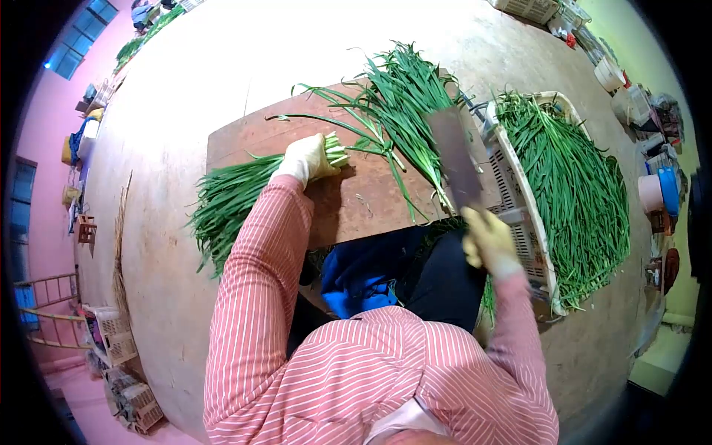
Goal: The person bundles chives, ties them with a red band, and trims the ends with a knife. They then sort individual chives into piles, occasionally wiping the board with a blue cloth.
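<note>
My gloved left hand (305,160) is wrapped round a bunch of green chives (241,196) near its pale cut ends, which point right over the wooden board (252,137). The leaves hang past the board's left edge. In my gloved right hand (489,241) is a cleaver (456,152), its broad dark blade pointing away from me at the board's right side. Beside the blade lies a loose pile of chives (408,96), some stalks spread toward the middle of the board. The blade covers part of the pile's right edge.
A white plastic crate (530,215) heaped with cut chives (564,193) stands right of the board. Blue cloth (363,271) lies between my legs. Crates (115,334) and a thin broom-like bundle (121,237) are at the left; buckets (608,74) line the right wall.
</note>
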`<control>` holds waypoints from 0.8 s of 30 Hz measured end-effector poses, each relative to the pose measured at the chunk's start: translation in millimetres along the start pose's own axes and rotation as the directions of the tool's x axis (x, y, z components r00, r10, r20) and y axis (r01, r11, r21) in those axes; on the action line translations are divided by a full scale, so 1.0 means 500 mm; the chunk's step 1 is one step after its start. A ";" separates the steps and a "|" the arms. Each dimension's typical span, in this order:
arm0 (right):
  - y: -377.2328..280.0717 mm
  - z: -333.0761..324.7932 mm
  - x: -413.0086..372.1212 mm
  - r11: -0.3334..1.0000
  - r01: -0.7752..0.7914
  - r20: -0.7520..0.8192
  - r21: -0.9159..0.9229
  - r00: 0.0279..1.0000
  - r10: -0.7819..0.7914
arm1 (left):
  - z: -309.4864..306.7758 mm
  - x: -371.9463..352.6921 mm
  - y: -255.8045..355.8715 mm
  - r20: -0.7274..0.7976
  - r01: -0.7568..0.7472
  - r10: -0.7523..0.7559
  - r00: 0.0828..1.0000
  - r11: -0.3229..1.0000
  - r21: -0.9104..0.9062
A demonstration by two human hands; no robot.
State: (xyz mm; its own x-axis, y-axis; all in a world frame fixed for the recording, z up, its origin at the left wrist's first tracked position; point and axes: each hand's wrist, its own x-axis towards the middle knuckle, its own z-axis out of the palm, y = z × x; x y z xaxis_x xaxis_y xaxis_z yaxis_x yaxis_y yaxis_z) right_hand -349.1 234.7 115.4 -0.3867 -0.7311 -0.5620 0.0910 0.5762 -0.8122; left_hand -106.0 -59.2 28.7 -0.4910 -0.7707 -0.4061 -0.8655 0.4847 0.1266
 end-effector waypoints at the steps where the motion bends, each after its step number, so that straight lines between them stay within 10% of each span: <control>1: 0.018 0.041 0.057 1.000 -0.003 0.114 -0.008 0.993 0.004 | 0.016 -0.018 0.009 -0.183 -0.012 0.012 0.983 1.000 0.002; 6: 0.041 0.188 0.231 0.968 -0.047 0.417 -0.247 0.896 0.150 | 0.039 -0.092 -0.006 -0.196 -0.092 0.083 0.977 0.995 -0.039; 12: 0.024 0.172 0.310 0.941 -0.224 0.268 -0.254 0.918 0.291 | 0.011 -0.107 0.014 0.007 0.070 -0.072 0.997 0.989 0.132; 14: 0.022 0.189 0.296 0.945 -0.197 0.018 -0.260 0.978 0.209 | 0.018 -0.110 0.018 0.040 0.036 -0.047 0.998 0.969 0.244; 16: 0.045 0.208 0.297 0.957 -0.062 0.020 -0.284 0.997 0.071 | 0.038 -0.114 0.021 -0.211 0.049 0.066 0.975 0.867 0.496; 18: 0.089 0.230 0.294 0.902 0.259 0.081 -0.345 0.966 -0.246 | 0.027 -0.100 0.022 -0.115 0.089 -0.037 0.993 0.873 0.480; 20: 0.105 0.262 0.268 0.842 0.403 0.060 -0.358 0.910 -0.410 | 0.031 -0.085 -0.003 0.018 0.055 -0.056 0.998 0.996 0.064; 24: 0.051 0.274 0.161 0.839 0.385 0.110 -0.384 0.922 -0.372 | 0.040 -0.093 0.009 -0.031 0.108 -0.107 0.994 0.994 0.028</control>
State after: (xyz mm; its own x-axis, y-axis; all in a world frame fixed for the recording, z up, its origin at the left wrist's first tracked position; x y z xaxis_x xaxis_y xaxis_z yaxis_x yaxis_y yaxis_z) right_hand -252.4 140.3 28.1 -0.2891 -0.9284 -0.2333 -0.4250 0.3428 -0.8378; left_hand -85.1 -13.1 30.2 -0.3981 -0.8307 -0.3892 -0.9104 0.4098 0.0567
